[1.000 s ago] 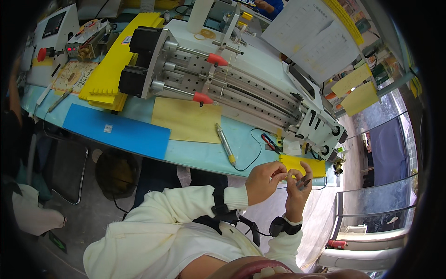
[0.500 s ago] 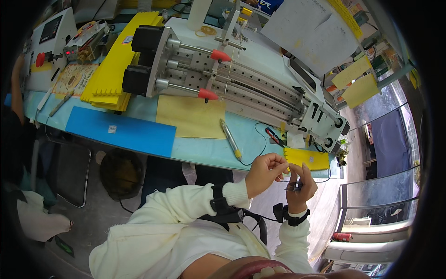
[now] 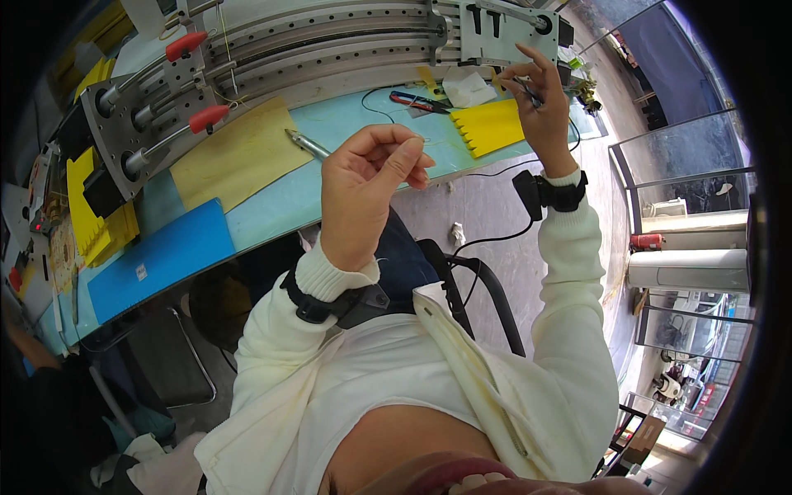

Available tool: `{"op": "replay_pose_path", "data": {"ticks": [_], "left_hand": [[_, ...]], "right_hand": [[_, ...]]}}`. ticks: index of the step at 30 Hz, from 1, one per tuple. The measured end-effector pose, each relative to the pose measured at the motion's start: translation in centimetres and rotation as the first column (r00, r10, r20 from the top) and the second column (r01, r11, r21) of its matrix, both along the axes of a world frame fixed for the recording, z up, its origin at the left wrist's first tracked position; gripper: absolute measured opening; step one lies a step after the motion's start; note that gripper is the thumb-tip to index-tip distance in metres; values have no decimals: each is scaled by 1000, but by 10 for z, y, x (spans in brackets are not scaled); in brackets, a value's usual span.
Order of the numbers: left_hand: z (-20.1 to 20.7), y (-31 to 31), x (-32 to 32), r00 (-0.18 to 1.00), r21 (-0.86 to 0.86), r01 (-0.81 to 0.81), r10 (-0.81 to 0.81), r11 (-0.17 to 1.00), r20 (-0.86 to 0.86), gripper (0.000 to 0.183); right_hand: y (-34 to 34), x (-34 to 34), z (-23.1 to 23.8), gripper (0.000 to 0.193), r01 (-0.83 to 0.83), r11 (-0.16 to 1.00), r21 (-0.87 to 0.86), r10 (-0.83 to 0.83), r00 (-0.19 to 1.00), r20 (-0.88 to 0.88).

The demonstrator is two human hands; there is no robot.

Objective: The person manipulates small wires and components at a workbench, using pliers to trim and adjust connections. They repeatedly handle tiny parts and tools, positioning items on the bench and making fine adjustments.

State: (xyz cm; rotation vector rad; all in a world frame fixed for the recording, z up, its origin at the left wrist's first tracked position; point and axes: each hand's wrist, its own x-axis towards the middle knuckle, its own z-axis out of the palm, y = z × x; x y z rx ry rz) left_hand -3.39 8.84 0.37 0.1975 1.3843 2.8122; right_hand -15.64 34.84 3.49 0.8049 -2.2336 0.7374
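Note:
My left hand (image 3: 371, 186) is raised over the table's front edge, thumb and fingertips pinched together. A faint pale strand seems to show at the fingertips, but what they hold is too fine to make out. Further right and higher, my right hand (image 3: 543, 103) is curled, its index finger lifted, around a small dark metal tool (image 3: 532, 93) whose kind is mostly hidden by the fingers. Just behind my left hand a silver pen-shaped tool (image 3: 307, 143) lies partly covered. A yellow notched sheet (image 3: 488, 129) is on the table beside my right hand.
A long metal rail machine (image 3: 330, 54) with red-tipped clamps (image 3: 209, 118) spans the back. A red-and-black hand tool (image 3: 419, 101), crumpled white paper (image 3: 469, 87), a tan sheet (image 3: 239, 153) and a blue board (image 3: 161, 262) lie on the table. A chair (image 3: 491, 289) stands below.
My hands, close together before, have moved apart: the left went left and up, the right rose far up. The view has shifted, bringing the machine and table higher and leftward.

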Motion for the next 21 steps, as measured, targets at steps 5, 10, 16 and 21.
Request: {"op": "replay_pose_path", "data": {"ticks": [5, 10, 16, 21], "left_hand": [[7, -13, -7, 996, -66, -93, 93, 993, -5, 16], [3, -24, -17, 981, -82, -191, 191, 978, -15, 17], [3, -49, -17, 944, -121, -328, 323, 937, -61, 17], [-1, -79, -3, 950, -170, -311, 300, 935, -89, 15]], "right_hand": [[15, -44, 8, 67, 61, 977, 206, -62, 998, 0], [12, -56, 17, 61, 97, 943, 317, -121, 991, 56], [0, -45, 32, 53, 91, 967, 240, -85, 996, -36], [-63, 0, 30, 45, -64, 974, 216, 75, 996, -40]]}}
